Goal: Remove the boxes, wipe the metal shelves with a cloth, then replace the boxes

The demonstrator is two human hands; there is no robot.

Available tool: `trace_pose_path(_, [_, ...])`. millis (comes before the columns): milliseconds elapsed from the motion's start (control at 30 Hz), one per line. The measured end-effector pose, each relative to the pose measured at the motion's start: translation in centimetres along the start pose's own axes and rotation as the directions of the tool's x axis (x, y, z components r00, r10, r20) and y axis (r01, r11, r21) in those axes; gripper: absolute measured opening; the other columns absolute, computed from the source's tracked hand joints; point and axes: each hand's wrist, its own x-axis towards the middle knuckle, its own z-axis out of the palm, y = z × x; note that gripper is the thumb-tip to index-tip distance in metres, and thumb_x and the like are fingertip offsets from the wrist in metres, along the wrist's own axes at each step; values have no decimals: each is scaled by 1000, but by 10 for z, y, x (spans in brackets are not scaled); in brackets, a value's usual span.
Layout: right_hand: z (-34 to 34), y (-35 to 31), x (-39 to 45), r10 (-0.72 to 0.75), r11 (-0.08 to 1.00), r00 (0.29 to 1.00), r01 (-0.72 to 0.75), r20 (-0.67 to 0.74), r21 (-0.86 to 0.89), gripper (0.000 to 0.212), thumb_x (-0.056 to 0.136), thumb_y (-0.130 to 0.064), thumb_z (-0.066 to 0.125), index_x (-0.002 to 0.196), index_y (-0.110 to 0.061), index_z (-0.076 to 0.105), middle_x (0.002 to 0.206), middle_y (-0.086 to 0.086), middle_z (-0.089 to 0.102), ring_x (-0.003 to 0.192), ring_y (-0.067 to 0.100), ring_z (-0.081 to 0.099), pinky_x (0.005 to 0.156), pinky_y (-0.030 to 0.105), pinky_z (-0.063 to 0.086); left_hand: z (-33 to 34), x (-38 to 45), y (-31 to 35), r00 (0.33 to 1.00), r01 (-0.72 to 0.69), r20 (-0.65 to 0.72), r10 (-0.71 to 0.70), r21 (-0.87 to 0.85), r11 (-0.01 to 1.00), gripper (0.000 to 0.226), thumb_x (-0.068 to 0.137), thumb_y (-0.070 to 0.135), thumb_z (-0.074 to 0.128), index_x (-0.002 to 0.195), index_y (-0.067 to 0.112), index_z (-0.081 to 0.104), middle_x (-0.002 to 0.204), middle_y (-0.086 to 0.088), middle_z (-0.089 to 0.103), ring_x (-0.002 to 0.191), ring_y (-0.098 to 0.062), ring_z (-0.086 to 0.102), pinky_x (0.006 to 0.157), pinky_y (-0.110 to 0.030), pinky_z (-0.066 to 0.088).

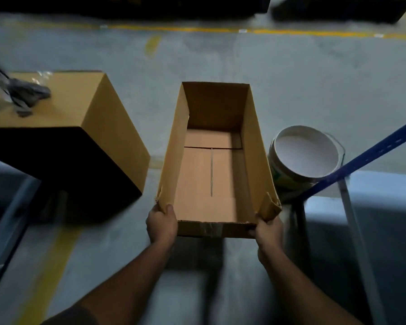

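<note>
Holding the open box [217, 160] by its near corners over the floor [291, 78], left hand [161, 225] and right hand [268, 229] gripped it firmly. A closed box [63, 127] already sat on the floor; wiping the shelf [366, 156] likely remained.

The open box [217, 160] is matt brown corrugated cardboard, its near rim torn and rough, with a glossy strip of clear tape there. At nine o'clock, the closed box [99, 118] is the same matt cardboard, with a crumpled grey cloth [25, 95] on top. At three o'clock stands a smooth white plastic bucket [306, 156] beside a blue painted metal shelf beam [370, 153]. The floor [291, 78] is dull grey concrete.
</note>
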Motion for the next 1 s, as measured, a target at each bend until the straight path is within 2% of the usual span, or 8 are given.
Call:
trace_pose_path(200, [22, 103, 64, 31, 998, 999, -29, 32, -62, 34, 97, -12, 54, 130, -19, 54, 115, 5, 66, 100, 24, 66, 86, 47, 58, 59, 33, -98, 995, 104, 5, -104, -19, 994, 40, 98, 28, 53, 127, 1, 55, 117, -17, 63, 105, -37, 60, 89, -38, 48])
trace_pose_path(367, [27, 166, 80, 94, 993, 995, -92, 16, -67, 34, 96, -12, 57, 129, -19, 56, 110, 2, 67, 101, 22, 65, 90, 47, 56, 77, 43, -154, 978, 198, 69, -197, -7, 980, 46, 95, 27, 60, 129, -3, 51, 123, -19, 60, 110, -37, 58, 89, -35, 45])
trace_pose_path(500, [25, 195, 82, 240, 959, 969, -246, -62, -142, 23, 93, -9, 58, 115, -11, 60, 100, 9, 66, 89, 25, 61, 84, 41, 55, 70, 44, -181, 963, 219, 149, -225, 50, 974, 38, 87, 22, 70, 119, 2, 61, 102, -8, 64, 89, -26, 60, 76, -27, 43])
trace_pose_path(567, [20, 199, 73, 246, 942, 967, -255, -69, -217, 18, 92, -13, 61, 110, -15, 61, 94, 7, 64, 89, 28, 60, 87, 46, 54, 62, 43, -186, 966, 189, 158, -203, 101, 977, 27, 87, 22, 69, 110, 8, 68, 95, -5, 70, 80, -20, 63, 69, -25, 45])
trace_pose_path(667, [18, 188, 55, 185, 876, 982, -187, -47, -444, 22, 93, -26, 64, 111, -15, 58, 95, 8, 64, 85, 29, 61, 83, 45, 55, 49, 35, -173, 970, 199, 121, -209, 93, 976, 25, 88, 22, 67, 110, 10, 70, 96, -3, 72, 82, -20, 66, 71, -26, 48])
trace_pose_path(800, [26, 139, 36, 77, 701, 996, -83, -41, -709, 27, 91, -32, 61, 105, -9, 61, 98, 12, 63, 87, 31, 62, 76, 40, 56, 29, 25, -131, 978, 169, 104, -180, 107, 980, 27, 91, 19, 64, 116, 11, 67, 107, -4, 71, 86, -17, 62, 72, -23, 44])
trace_pose_path(900, [45, 81, 16, -46, 671, 993, 109, 105, -734, 24, 92, -31, 58, 103, -12, 67, 101, 9, 66, 91, 28, 62, 73, 32, 49, 8, 21, -88, 991, 91, 86, -102, 118, 989, 24, 91, 22, 61, 113, 15, 68, 108, -2, 71, 93, -19, 63, 83, -28, 50])
trace_pose_path(1000, [69, 15, -16, -126, 713, 966, 248, 227, -656, 21, 96, -32, 53, 91, -15, 64, 91, 3, 66, 82, 21, 61, 70, 32, 48, -21, 15, -37, 997, -18, 76, 6, 156, 988, 14, 92, 28, 57, 94, 22, 69, 94, 3, 71, 87, -18, 64, 75, -28, 50])
